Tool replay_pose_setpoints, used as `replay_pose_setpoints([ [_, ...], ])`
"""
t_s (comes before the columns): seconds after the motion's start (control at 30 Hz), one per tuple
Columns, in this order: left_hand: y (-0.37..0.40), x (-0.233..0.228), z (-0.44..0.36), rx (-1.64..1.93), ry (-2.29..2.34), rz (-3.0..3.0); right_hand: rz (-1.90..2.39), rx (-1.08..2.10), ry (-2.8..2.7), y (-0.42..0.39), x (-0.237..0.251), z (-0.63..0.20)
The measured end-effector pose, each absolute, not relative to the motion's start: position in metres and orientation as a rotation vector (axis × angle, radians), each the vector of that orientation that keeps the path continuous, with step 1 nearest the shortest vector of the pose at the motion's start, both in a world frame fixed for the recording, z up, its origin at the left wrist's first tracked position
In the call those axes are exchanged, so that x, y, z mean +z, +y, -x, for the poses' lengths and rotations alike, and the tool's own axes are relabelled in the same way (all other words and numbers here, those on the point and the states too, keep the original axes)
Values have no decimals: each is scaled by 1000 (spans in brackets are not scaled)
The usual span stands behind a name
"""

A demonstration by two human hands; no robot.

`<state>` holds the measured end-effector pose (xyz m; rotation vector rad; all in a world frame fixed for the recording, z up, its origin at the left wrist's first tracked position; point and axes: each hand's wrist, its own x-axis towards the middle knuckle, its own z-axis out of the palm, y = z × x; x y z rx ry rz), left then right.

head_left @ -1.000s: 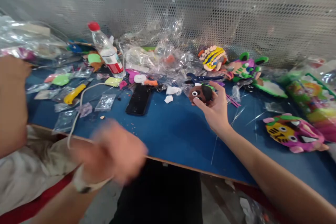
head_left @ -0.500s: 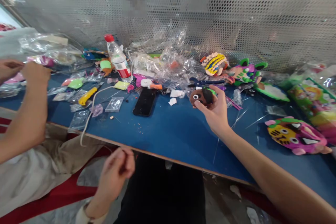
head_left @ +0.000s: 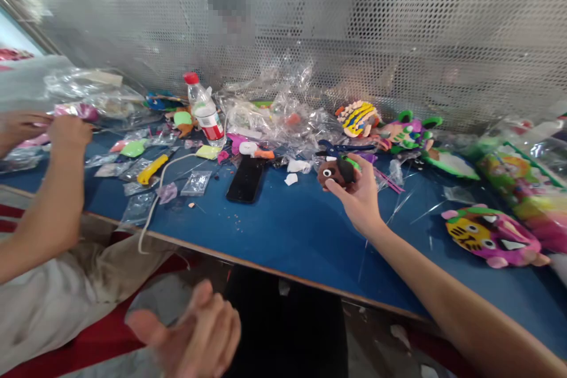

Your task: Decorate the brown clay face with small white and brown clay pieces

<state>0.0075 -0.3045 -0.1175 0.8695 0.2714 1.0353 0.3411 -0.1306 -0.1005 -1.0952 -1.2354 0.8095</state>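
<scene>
My right hand [head_left: 362, 198] grips a brown clay animal figure [head_left: 333, 175] with a round white eye and a dark patch on top, just over the blue table. The palm hides part of the figure. In front of the table edge, low in the view, my left hand [head_left: 199, 331] is raised with nothing in it. Its thumb stands apart from the fingers, and motion blurs it slightly. Behind the figure lie dark-handled pliers [head_left: 345, 147]. Scraps of white clay [head_left: 297, 166] sit to its left, and thin purple sticks [head_left: 390, 180] to its right.
A phone [head_left: 245, 180], a red-capped bottle [head_left: 204, 112] and a yellow cutter [head_left: 152, 169] lie left of centre. Plastic wrappers [head_left: 283, 118] crowd the metal mesh wall. Colourful clay animals [head_left: 491, 235] rest on the right. Another person's arm [head_left: 62, 189] works at the left.
My left hand has risen slightly and turned, its thumb and fingers coming apart from a curled pose. The right hand still holds the clay figure. The view has shifted slightly.
</scene>
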Motion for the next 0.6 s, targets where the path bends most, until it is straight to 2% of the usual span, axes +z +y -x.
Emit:
replay_pose_setpoints([
  [0.07,-308,-125,-22,1138,-104,-795,1095,831,-1223,-130,-102,-340],
  [0.2,-299,-125,-52,893,194,-1109,1096,869,-1222,-131,-102,-339],
  [0.33,-268,-88,-63,569,616,-1510,1116,882,-1241,-132,-98,-339],
  [0.47,-208,-51,-78,663,775,-1742,1100,884,-1249,-131,-96,-338],
  [0.6,-122,-46,-94,754,905,-1652,1065,871,-1198,-128,-95,-339],
])
